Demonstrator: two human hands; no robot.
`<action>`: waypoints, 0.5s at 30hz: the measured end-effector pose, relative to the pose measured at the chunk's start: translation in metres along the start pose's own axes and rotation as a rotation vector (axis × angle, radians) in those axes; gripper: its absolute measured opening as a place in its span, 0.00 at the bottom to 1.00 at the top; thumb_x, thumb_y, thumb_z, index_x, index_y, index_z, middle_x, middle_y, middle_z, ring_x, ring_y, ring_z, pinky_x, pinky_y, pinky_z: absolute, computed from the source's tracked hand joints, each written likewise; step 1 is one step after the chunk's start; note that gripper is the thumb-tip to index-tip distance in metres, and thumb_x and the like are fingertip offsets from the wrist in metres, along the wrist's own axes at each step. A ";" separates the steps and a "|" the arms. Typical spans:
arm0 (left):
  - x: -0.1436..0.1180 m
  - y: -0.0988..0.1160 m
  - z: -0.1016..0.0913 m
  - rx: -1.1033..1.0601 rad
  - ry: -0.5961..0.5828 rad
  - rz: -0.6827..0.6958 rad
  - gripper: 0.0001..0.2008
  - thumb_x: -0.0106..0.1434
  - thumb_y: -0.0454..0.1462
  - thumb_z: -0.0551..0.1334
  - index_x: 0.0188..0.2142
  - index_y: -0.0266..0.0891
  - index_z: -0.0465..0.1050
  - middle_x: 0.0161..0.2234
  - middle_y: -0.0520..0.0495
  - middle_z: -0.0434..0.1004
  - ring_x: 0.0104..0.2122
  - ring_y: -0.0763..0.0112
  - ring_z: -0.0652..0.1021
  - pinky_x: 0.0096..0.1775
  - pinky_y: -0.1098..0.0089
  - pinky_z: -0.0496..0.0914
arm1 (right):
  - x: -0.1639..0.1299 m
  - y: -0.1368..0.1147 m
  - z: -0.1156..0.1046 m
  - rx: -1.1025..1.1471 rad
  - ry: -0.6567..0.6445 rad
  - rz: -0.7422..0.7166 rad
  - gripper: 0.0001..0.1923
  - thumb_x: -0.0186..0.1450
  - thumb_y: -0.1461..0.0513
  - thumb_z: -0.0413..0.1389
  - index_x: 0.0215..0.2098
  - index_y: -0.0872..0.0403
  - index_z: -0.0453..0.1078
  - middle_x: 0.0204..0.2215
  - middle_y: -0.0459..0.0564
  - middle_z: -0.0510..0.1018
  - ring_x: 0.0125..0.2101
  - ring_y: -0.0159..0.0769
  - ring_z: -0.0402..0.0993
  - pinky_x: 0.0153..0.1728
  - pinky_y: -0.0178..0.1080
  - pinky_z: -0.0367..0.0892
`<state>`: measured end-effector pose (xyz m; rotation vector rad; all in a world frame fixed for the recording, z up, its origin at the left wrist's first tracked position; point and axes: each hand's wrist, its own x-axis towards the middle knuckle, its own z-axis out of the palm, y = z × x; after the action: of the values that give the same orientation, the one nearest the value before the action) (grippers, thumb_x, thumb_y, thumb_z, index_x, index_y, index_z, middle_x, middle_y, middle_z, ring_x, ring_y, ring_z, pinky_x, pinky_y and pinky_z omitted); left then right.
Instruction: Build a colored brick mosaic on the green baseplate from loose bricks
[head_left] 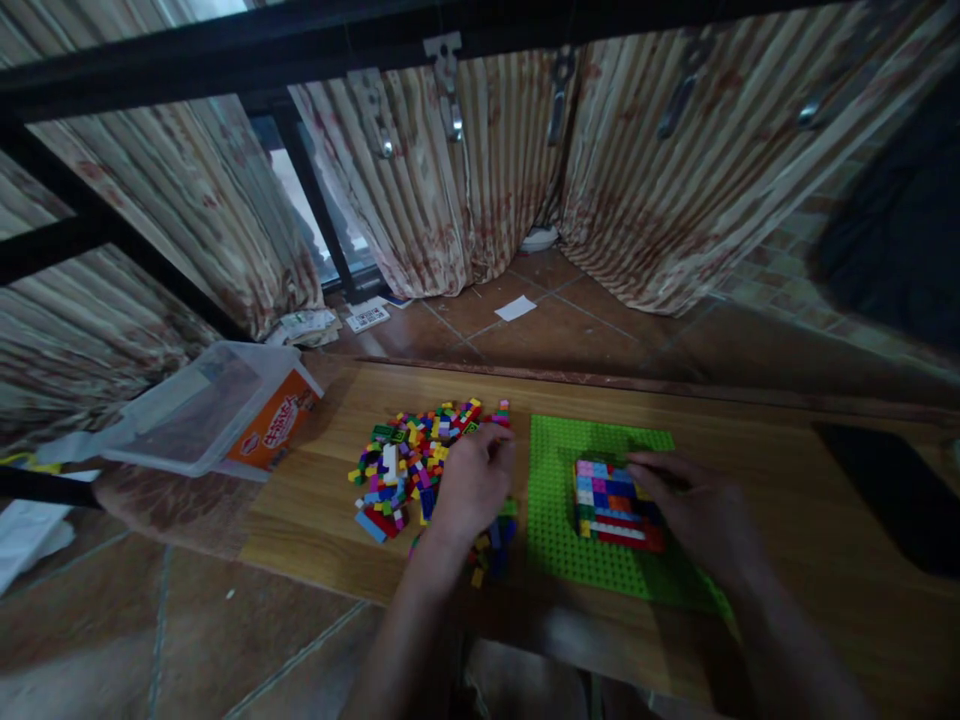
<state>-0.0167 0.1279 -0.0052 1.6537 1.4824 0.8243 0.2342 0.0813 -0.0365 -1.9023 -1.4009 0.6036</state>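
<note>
On a green studded baseplate (555, 520) stands a low block of multicoloured toy bricks (611, 500), its rows blue, pink, orange, white and red. My right hand (694, 505) reaches over the block from the right. Its thumb and fingers close at the block's far right corner; anything pinched there is hidden. To the left, a loose heap of small toy bricks (405, 460) lies spread on the wood. My left hand (476, 485) is over the right side of this heap, fingers curled inward and thumb close to them. What it holds, if anything, is hidden.
The wooden tabletop (315, 520) carries a dark flat panel (889, 490) at the right. A clear plastic tub (217, 400) with an orange label sits beyond the left end. Striped curtains (495, 160) hang behind, and a white paper (515, 308) lies on the tiled floor.
</note>
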 end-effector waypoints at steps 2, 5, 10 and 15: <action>0.007 -0.007 -0.018 0.027 0.075 -0.018 0.11 0.62 0.34 0.56 0.35 0.35 0.78 0.28 0.50 0.78 0.28 0.72 0.75 0.32 0.74 0.66 | 0.000 0.002 -0.001 -0.018 0.032 -0.007 0.16 0.61 0.49 0.56 0.37 0.48 0.79 0.37 0.48 0.83 0.38 0.42 0.79 0.40 0.42 0.73; 0.012 -0.016 -0.041 0.099 0.078 -0.057 0.09 0.58 0.32 0.58 0.34 0.36 0.79 0.28 0.50 0.79 0.29 0.72 0.76 0.32 0.75 0.66 | -0.001 0.004 -0.001 -0.025 0.073 -0.009 0.18 0.60 0.47 0.56 0.37 0.49 0.79 0.37 0.49 0.83 0.38 0.43 0.80 0.40 0.43 0.73; 0.007 -0.023 -0.064 0.275 0.098 -0.148 0.13 0.55 0.28 0.58 0.35 0.36 0.80 0.32 0.47 0.82 0.29 0.70 0.77 0.32 0.74 0.68 | -0.002 0.005 -0.002 -0.026 0.088 -0.005 0.17 0.60 0.48 0.56 0.36 0.49 0.79 0.36 0.48 0.83 0.37 0.43 0.80 0.39 0.42 0.74; -0.001 -0.024 -0.069 0.454 -0.042 -0.174 0.12 0.53 0.29 0.60 0.34 0.39 0.81 0.31 0.47 0.82 0.32 0.66 0.80 0.37 0.71 0.70 | -0.003 0.004 -0.002 -0.046 0.081 0.016 0.16 0.60 0.48 0.56 0.36 0.48 0.79 0.37 0.48 0.83 0.38 0.43 0.80 0.40 0.42 0.74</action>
<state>-0.0881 0.1360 0.0096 1.8113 1.8495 0.3706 0.2374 0.0776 -0.0378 -1.9531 -1.3603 0.5002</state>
